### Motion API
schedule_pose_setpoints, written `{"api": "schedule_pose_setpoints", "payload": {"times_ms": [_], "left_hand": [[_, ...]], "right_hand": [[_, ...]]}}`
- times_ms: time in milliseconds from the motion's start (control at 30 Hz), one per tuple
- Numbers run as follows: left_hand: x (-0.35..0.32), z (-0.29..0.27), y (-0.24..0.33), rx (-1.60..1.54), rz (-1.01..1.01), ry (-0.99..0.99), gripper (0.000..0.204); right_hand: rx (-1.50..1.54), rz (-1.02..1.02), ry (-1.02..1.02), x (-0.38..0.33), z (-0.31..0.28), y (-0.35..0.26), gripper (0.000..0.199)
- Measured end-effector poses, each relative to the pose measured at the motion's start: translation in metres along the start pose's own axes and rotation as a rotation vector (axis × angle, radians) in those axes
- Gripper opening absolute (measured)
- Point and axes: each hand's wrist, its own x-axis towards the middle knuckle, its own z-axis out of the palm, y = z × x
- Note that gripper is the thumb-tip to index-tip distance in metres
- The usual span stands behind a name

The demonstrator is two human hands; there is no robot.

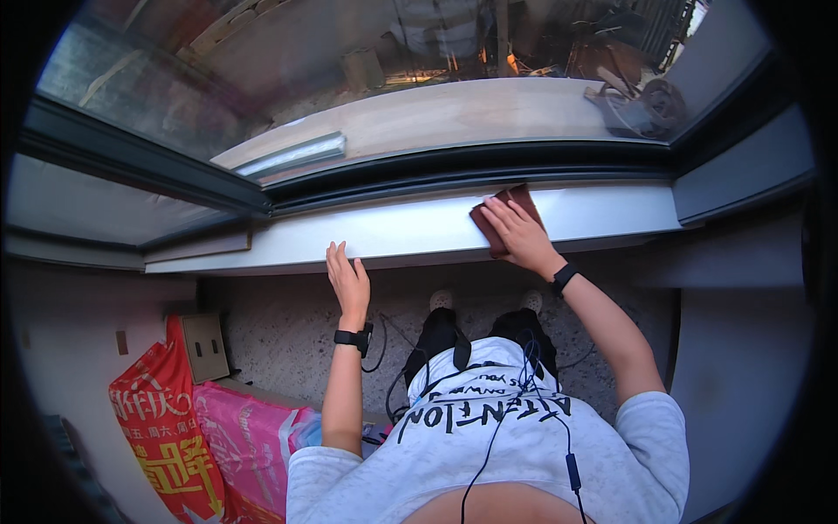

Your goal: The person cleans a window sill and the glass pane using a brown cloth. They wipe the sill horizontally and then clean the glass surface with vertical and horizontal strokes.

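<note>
A folded dark brown cloth [491, 230] lies on the white window sill [401, 223], right of the middle. My right hand [517, 234] presses down on it, its fingers stretched over the cloth toward the window frame. Close to the sill's front edge is my left hand [349, 278], fingers extended and slightly apart, with nothing in it. Whether its fingertips touch the sill I cannot tell. Each wrist carries a black band.
Behind the sill runs a dark window frame [471, 164] with large glass panes. Beyond the glass, a pale ledge [436, 109] holds a metal strip [292, 155]. Red and pink printed bags [249, 428] and a beige box [205, 348] stand on the left. Cables hang before me.
</note>
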Motion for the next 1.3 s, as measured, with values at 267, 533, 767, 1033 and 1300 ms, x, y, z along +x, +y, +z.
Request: {"api": "schedule_pose_setpoints", "payload": {"times_ms": [267, 533, 767, 1033, 1300], "left_hand": [[0.017, 0.096, 0.102, 0.025, 0.055, 0.172, 0.044], [0.019, 0.107, 0.114, 0.209, 0.017, 0.246, 0.052], [0.02, 0.116, 0.106, 0.289, 0.027, 0.248, 0.051], [0.016, 0.109, 0.111, 0.27, 0.054, 0.24, 0.053], [0.017, 0.11, 0.116, 0.224, 0.046, 0.203, 0.055]], "right_hand": [[0.01, 0.128, 0.012, -0.164, -0.061, 0.186, 0.106], [0.009, 0.304, 0.014, -0.229, -0.082, 0.245, 0.105], [-0.061, 0.429, 0.008, -0.198, -0.067, 0.195, 0.108], [-0.091, 0.255, -0.035, -0.108, -0.038, 0.103, 0.102], [0.136, -0.07, 0.074, 0.031, 0.021, -0.031, 0.099]]}}
